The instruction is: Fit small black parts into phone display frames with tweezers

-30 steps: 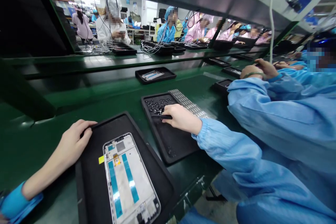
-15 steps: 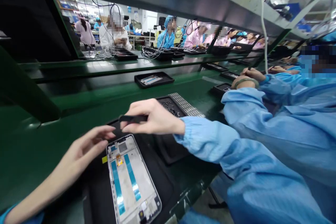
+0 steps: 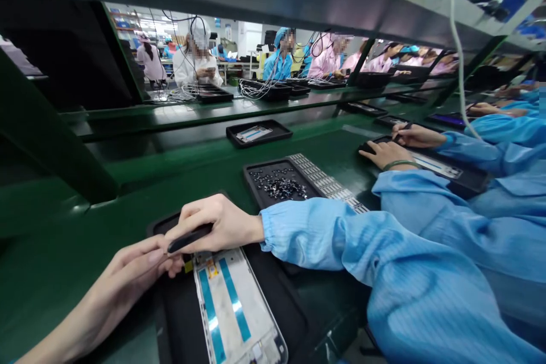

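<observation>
A phone frame (image 3: 232, 310), silvery with two blue strips, lies in a black tray (image 3: 284, 301). Over its top end is my right hand (image 3: 213, 222), gripping a slim black tool that looks like tweezers (image 3: 190, 239), tip pointing left. My left hand (image 3: 134, 273) meets that tip beside the frame's upper left corner, thumb and fingers pinched together. Whatever small piece may be between those fingertips is too small to make out. My right hand hides the upper end of the frame. A yellow tab (image 3: 188, 266) sticks out at the frame's left edge.
Beyond my right forearm, a black tray (image 3: 251, 182) holds a heap of small dark parts (image 3: 284, 186), with a grid of metal pieces (image 3: 326, 179) alongside. Farther back stands another tray (image 3: 279, 135) with a phone frame. On the right, a co-worker's hands (image 3: 394, 153) work over a tray.
My right hand has moved left and down with the black tool, its tip now at my left fingertips. My left fingers have closed. The view has shifted slightly; the co-worker's hands have spread apart.
</observation>
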Motion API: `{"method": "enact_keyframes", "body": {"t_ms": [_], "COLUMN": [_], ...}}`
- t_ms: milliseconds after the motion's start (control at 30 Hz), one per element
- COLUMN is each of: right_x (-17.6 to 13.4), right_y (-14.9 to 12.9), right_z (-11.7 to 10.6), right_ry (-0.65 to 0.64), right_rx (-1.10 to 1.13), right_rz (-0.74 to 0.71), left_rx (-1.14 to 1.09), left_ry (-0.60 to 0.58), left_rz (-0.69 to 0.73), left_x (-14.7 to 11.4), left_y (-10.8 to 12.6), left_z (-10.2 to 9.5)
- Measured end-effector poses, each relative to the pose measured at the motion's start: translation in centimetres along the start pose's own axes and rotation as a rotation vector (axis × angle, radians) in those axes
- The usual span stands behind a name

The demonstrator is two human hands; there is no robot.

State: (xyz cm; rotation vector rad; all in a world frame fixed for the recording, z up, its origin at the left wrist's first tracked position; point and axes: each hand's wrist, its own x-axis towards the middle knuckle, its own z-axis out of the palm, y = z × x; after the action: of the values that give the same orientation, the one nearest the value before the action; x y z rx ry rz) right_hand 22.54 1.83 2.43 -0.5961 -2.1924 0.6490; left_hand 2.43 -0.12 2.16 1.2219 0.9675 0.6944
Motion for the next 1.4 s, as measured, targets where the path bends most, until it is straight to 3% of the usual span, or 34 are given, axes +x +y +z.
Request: {"method": "enact_keyframes", "body": {"t_ms": [200, 367, 500, 667, 867, 1067, 1233, 1400], "right_x": [-0.5, -0.5, -0.8, -1.1, -1.5, -1.3, -2.7, -4.0], "right_y": [0.1, -0.1, -0.4, -0.5, -0.6, -1.1, -0.5, 0.6], "right_z": [-0.3, -0.6, -0.4, 0.2, 1.0, -0.2, -1.9, -1.1], "right_ry": [-0.066, -0.081, 0.051, 0.226, 0.203, 0.136, 0.030, 0.014], "right_rx": [-0.048, -0.118, -0.093, 0.044, 0.144, 0.010, -0.166, -0.126], "right_rz": [0.004, -0.029, -0.022, 0.235, 0.367, 0.426, 0.468, 0.485], "left_rx": [0.101, 0.125, 0.157, 0.336, 0.424, 0.567, 0.896, 1.008], "left_ry": [-0.051, 0.027, 0.167, 0.330, 0.251, 0.193, 0.107, 0.044], "left_rz": [0.010, 0.059, 0.201, 0.373, 0.405, 0.407, 0.608, 0.701], "left_x": [0.1, -0.1, 0.2, 0.7, 0.8, 1.1, 1.5, 1.7], "left_y": [-0.1, 0.7, 0.7, -0.6, -1.2, -1.5, -2.4, -2.9], "left_z": [-0.1, 0.7, 1.5, 1.2, 1.4, 1.5, 1.6, 1.6]}}
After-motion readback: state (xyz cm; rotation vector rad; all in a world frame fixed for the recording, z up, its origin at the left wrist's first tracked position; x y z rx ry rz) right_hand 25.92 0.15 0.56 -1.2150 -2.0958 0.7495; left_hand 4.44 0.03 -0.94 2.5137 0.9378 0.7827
